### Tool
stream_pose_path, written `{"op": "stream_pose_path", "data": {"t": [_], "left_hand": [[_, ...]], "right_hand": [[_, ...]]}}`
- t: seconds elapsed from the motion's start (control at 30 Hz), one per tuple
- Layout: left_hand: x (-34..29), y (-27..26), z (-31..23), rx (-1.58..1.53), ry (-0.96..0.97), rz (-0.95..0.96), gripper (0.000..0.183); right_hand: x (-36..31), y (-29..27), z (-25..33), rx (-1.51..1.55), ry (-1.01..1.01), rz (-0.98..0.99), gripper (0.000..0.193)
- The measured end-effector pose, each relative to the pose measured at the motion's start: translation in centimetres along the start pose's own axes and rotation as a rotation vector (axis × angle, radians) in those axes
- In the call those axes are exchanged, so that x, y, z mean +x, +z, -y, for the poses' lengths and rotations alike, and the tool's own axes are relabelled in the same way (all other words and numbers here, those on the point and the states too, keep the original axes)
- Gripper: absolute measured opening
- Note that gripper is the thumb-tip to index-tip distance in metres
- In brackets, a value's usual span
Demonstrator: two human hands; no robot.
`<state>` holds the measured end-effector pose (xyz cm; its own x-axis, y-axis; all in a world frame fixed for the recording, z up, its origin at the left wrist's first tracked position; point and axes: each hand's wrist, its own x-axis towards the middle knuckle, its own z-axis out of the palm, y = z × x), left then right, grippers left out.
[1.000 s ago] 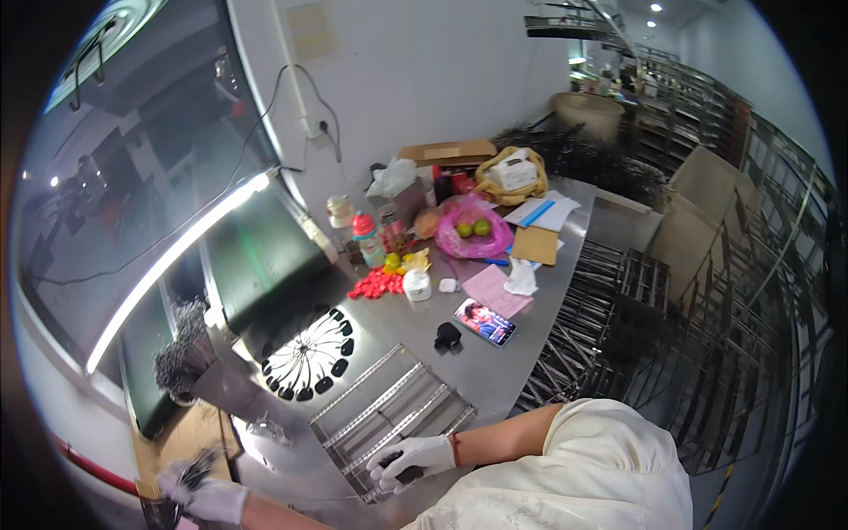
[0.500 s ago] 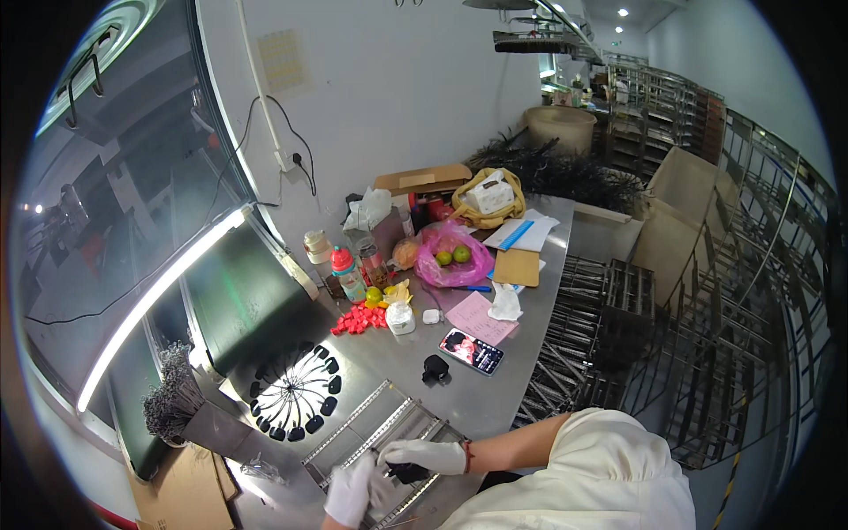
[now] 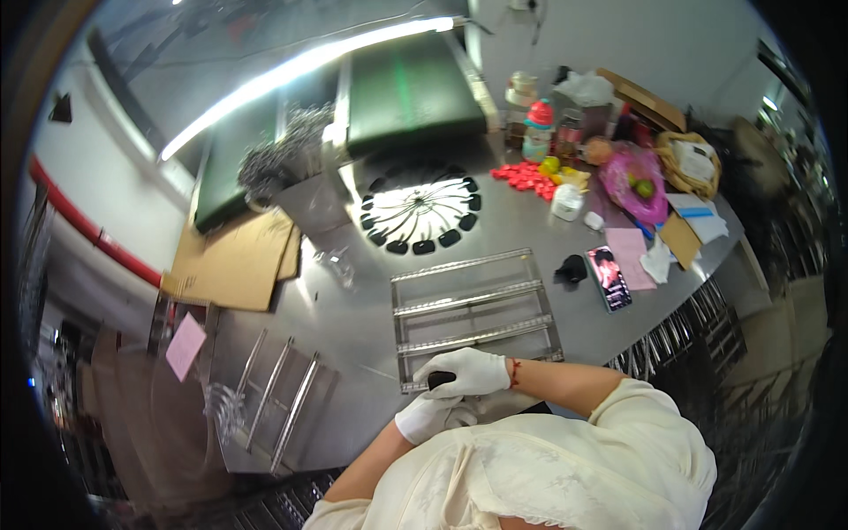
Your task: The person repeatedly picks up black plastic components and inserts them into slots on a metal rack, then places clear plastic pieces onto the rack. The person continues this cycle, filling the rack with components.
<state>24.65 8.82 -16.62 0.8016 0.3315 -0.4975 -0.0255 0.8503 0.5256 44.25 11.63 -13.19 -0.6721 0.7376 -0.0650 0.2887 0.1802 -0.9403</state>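
Both my hands wear white gloves and are close together at the near edge of a metal frame rack [image 3: 477, 329] with several crossbars. My right hand [image 3: 477, 371] is closed around a small black rounded piece [image 3: 442, 379], which shows between its thumb and fingers. Just below and to the left, my left hand [image 3: 433, 417] has its fingers curled in under the right hand. Whatever it holds, if anything, is hidden. On the table beyond the rack, several black rounded pieces with thin wires [image 3: 424, 246] lie in a ring on a bright white surface.
Three metal bars [image 3: 271, 393] lie at the left of the steel table [image 3: 353, 389], near cardboard [image 3: 231, 265] and a bin of thin wire parts [image 3: 314, 205]. To the right are a phone [image 3: 609, 278], a black case [image 3: 571, 269], red pieces [image 3: 527, 179] and a pink bag [image 3: 638, 185].
My view has swung left, so the table's left side and bars now show. My hands have drawn closer together near my body; the black piece stays in my right hand.
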Motion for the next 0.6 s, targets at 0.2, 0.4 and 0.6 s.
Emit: {"op": "stream_pose_path", "data": {"t": [0.2,0.4,0.6], "left_hand": [[-1.4,-0.3,-1.9,0.268,0.264,-0.035,0.023],[-2.1,-0.2,-5.2,0.6,0.283,-0.102,0.026],[-2.5,0.1,-6.8,0.646,0.23,-0.204,0.035]], "right_hand": [[-0.4,-1.9,1.3,0.209,-0.045,-0.081,0.08],[-1.0,-3.1,3.0,0.005,-0.053,-0.121,0.079],[0.3,-1.0,2.0,0.341,-0.029,-0.269,0.074]]}}
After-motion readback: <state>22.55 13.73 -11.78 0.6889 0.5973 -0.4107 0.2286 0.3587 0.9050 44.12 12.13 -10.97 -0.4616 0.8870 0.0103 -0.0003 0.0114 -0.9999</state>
